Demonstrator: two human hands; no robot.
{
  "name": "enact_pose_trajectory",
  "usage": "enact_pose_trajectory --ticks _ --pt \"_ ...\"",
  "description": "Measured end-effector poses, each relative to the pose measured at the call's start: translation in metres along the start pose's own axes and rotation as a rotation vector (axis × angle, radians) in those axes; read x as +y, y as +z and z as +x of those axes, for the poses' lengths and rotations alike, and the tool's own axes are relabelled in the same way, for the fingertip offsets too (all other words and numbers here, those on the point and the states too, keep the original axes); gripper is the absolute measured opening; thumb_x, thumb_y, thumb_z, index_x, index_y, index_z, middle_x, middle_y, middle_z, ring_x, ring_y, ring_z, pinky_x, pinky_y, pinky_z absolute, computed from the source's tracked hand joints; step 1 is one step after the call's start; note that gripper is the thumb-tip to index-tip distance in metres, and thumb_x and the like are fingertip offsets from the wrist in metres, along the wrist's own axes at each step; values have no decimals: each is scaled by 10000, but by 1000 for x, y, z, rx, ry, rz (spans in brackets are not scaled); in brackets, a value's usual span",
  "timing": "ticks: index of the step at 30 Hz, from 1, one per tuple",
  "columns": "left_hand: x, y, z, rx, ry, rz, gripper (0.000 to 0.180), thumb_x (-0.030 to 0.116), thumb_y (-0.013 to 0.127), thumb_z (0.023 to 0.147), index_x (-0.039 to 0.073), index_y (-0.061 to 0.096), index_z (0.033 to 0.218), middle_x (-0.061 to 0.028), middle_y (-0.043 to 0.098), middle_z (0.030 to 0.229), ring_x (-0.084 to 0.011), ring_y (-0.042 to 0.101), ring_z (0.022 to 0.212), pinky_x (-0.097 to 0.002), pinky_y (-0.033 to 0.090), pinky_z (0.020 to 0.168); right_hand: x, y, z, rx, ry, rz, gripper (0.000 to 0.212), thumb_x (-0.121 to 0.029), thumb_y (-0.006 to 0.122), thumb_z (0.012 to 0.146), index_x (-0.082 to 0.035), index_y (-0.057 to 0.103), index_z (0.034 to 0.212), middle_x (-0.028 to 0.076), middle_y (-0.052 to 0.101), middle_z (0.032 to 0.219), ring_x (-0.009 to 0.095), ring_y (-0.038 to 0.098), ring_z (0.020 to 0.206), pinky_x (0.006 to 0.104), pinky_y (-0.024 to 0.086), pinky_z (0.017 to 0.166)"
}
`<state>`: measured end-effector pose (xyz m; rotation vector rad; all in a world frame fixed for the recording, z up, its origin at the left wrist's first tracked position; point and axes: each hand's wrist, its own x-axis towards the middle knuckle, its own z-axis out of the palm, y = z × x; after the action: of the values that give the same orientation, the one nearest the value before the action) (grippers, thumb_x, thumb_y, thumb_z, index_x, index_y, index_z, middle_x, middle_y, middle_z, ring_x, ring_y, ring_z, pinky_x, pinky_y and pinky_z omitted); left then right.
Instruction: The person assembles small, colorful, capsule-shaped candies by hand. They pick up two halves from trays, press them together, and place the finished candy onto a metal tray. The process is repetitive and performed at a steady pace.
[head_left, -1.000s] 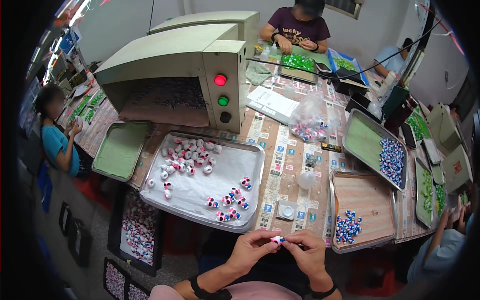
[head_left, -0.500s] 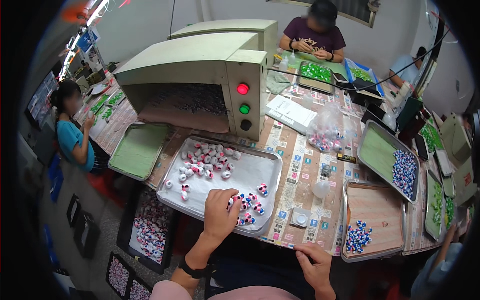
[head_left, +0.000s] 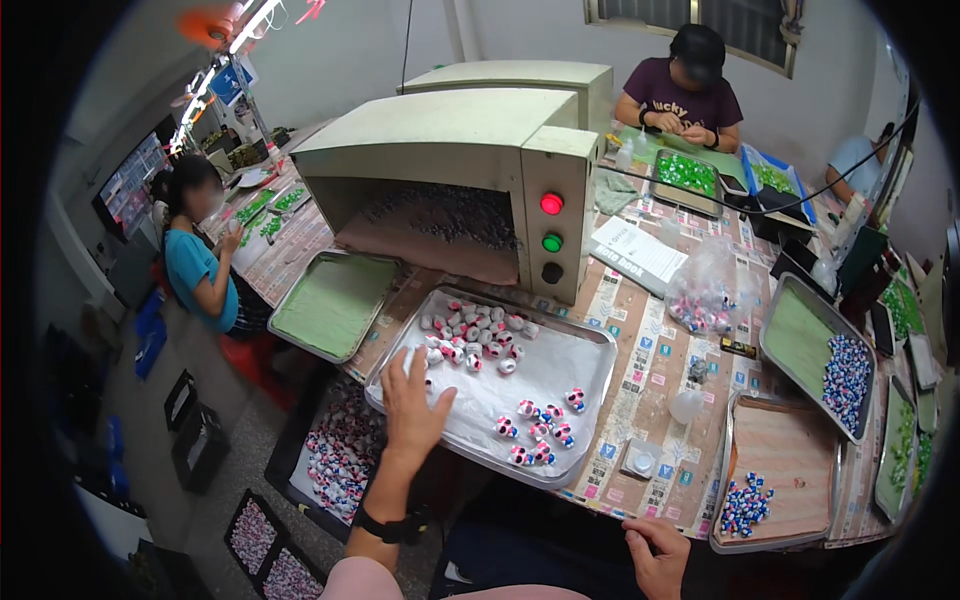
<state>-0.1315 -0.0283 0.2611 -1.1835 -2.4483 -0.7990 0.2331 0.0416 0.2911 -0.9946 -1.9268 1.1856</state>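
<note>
My left hand [head_left: 412, 408] reaches over the left edge of a metal tray [head_left: 594, 362] lined with white sheet, its fingers stretched and apart. The fingertips are nearest a cluster of small white, pink and black beads [head_left: 478, 330] in the tray's far left part; contact cannot be made out. In the tray's near right part lies a looser group of blue, pink and white beads [head_left: 541, 430], apart from that hand. My right hand [head_left: 657, 556] is at the table's front edge, fingers curled in. Whatever they may hold is hidden.
Behind the tray stands a cream tunnel machine [head_left: 430, 130] with lit buttons. To the left is a green-lined tray [head_left: 333, 308]; to the right are a paper-lined tray [head_left: 782, 440] and a tilted bead tray [head_left: 800, 320]. A bead-filled bag [head_left: 712, 290] lies between. Other people work nearby.
My left hand has moved left, off the blue and pink beads, and its fingers have spread. My right hand stays at the table edge, fingers more curled. The whole view has shifted.
</note>
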Motion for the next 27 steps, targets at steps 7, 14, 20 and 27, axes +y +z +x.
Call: enact_pose_trajectory --ticks 7,14,20,27 --pt "-54 1 5 -288 87 207 737 402 695 766 4 441 1332 -197 526 1025 -355 480 1000 -459 399 886 6 4 -9 -56 18 -23 134 -4 612 855 25 671 972 135 680 948 208 642 880 285 491 800" --pt "-47 21 18 -211 3 181 350 213 583 859 136 532 1196 -156 514 1005 -369 519 991 -482 485 770 23 6 -17 -103 -3 -17 138 -15 576 876 34 663 972 142 667 944 219 627 867 298 494 783" --pt "-58 25 21 -148 1 148 181 172 554 880 103 567 1047 -162 555 913 -354 623 773 -476 514 646 15 -3 -19 -116 -12 -11 155 -24 568 883 35 653 999 148 667 961 222 625 873 297 494 780" --pt "-60 3 34 -8 -494 -1152 164 161 597 901 94 598 1051 -73 571 748 -153 535 579 -282 411 457 24 -27 -34 -64 86 -85 185 -58 559 902 36 652 1031 155 668 974 223 632 854 302 500 795"
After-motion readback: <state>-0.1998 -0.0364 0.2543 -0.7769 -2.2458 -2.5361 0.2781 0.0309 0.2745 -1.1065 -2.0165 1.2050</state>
